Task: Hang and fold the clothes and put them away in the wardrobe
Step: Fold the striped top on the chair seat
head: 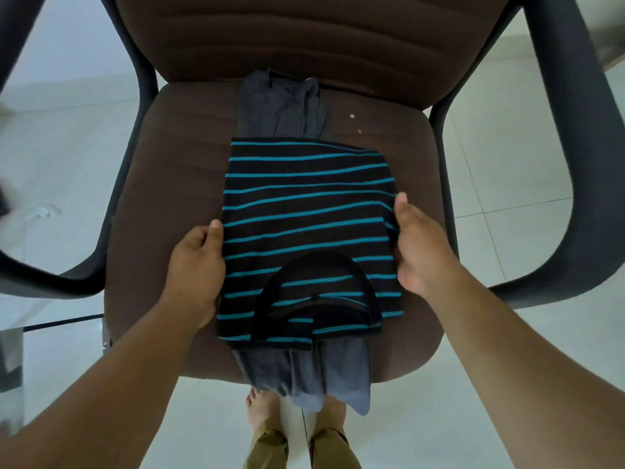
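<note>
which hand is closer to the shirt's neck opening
Left. The left hand grips the striped shirt edge beside the collar; the right hand sits slightly farther up.

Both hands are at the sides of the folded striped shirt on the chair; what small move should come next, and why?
Probably slide the fingers under and lift. The left hand and right hand flank the folded striped shirt, thumbs on its side edges. It already lies compact on the grey garment on the chair seat, so carrying it away seems next. Whether the grey garment comes too is unclear.
</note>
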